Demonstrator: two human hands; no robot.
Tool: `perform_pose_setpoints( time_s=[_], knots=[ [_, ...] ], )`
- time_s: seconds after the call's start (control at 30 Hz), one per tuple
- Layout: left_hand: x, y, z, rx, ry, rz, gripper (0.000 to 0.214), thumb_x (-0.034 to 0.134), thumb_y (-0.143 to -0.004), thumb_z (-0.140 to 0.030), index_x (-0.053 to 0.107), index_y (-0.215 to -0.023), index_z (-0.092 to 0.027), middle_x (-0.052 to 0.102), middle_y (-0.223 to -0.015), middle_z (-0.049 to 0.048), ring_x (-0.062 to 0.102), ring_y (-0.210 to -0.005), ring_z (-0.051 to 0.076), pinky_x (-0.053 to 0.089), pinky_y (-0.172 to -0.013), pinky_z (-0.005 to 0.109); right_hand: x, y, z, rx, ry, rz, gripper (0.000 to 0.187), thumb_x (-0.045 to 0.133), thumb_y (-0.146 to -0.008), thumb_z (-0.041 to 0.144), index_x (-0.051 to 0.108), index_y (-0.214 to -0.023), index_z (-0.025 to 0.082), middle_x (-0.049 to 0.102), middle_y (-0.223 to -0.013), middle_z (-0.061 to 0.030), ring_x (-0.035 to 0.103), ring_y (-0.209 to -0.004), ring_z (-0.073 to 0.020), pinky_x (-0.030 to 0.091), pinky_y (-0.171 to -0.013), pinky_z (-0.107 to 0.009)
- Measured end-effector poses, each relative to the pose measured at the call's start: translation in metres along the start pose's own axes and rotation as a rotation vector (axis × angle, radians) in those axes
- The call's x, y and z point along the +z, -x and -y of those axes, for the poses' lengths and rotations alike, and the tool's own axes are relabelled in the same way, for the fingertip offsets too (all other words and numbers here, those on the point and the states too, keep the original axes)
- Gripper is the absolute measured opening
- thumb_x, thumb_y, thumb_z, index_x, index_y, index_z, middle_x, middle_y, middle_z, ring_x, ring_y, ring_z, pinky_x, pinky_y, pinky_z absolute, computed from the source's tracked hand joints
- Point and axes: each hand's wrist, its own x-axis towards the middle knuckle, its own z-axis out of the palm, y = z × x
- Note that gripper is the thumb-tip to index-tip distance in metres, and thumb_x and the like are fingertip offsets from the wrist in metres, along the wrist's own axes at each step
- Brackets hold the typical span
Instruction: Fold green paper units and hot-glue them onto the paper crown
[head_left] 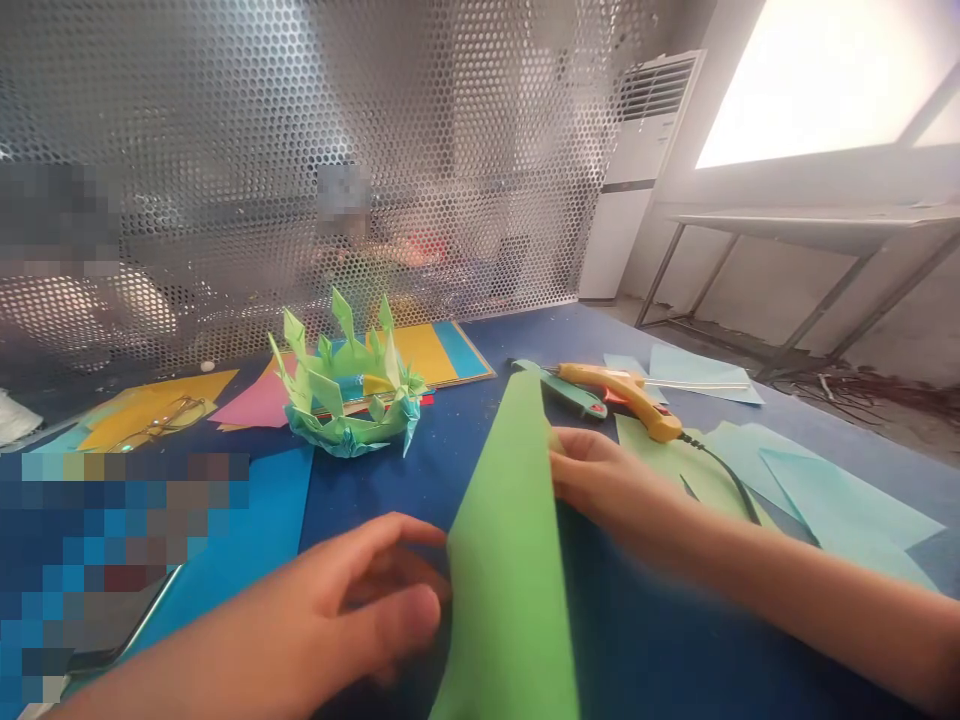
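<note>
A long sheet of green paper [502, 540] stands up from the table in front of me, narrowing toward its far end. My right hand [600, 470] grips its right edge, with the fingertips partly hidden by the sheet. At the left edge is my left hand [382, 600], fingers loosely curved and thumb apart from them; its fingertips reach the paper and are partly hidden behind it. Farther back, a green and light-blue folded-paper crown [345, 430] with upright pointed pieces sits on the blue table [420, 480].
On the right lie a yellow hot glue gun [622, 390] with a cord, a green-handled tool [574, 392] and light-blue sheets [847, 495]. Yellow and blue sheets [420, 355], a pink sheet [259, 398] and glasses [165, 420] lie farther back. A perforated metal screen [450, 120] borders the table.
</note>
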Motion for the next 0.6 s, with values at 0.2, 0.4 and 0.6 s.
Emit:
perform_pose_setpoints(
  time_s=[0.2,0.4,0.6],
  knots=[
    [0.003,-0.014,0.013,0.021,0.149,-0.044,0.102,0.081,-0.073,-0.066,0.033,-0.152,-0.023,0.066,-0.13,0.0122,0.065,-0.108,0.025,0.048,-0.088,0.035,0.007,0.007,0.006,0.071,-0.1,0.024,0.032,0.083,-0.069,0.038,0.08,-0.099,0.027,0.08,-0.083,-0.0009,0.073,-0.07,-0.0197,0.057,-0.059,-0.025],
    [0.006,-0.013,0.007,0.021,0.268,-0.159,0.09,0.086,-0.074,-0.052,0.04,-0.146,-0.023,0.073,-0.102,0.0032,0.067,-0.094,0.02,0.048,-0.082,0.031,0.004,0.005,0.002,0.008,-0.077,0.004,0.047,0.085,-0.066,0.028,0.075,-0.112,0.028,0.08,-0.084,-0.0005,0.075,-0.072,-0.0224,0.059,-0.057,-0.027],
    [0.01,-0.013,0.002,0.127,0.224,-0.331,0.081,0.08,-0.081,-0.029,0.034,-0.147,-0.024,0.063,-0.076,-0.0074,0.057,-0.069,0.012,0.045,-0.062,0.021,0.007,0.003,0.004,0.005,-0.023,0.011,0.029,0.085,-0.067,0.032,0.077,-0.094,0.027,0.079,-0.085,-0.0036,0.077,-0.075,-0.0262,0.063,-0.065,-0.036]
  ],
)
